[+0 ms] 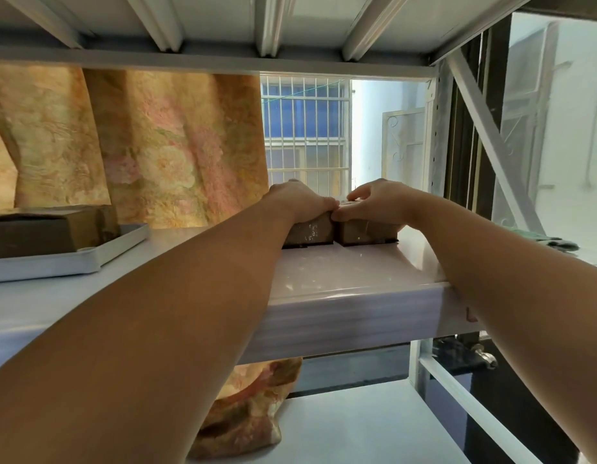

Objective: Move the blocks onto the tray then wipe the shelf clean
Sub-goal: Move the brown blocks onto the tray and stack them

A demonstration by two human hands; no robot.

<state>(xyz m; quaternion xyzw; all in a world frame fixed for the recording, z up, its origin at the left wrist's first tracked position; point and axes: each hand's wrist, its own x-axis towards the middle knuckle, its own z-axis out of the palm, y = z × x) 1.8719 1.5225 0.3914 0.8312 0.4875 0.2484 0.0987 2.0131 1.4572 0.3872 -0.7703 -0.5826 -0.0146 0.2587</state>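
Two brown blocks sit side by side on the shelf; the left hand grips the left block, the right hand clasps the right block. A third block lies on the tray, well left.

Both arms reach across white shelf. Left hand clamped over top of left block; right hand clamped over right block. Blocks side by side, touching, resting on shelf. At 9 o'clock: white tray on shelf, carrying third brown block. Floral curtain behind, 11 o'clock. Green cloth at 3 o'clock.
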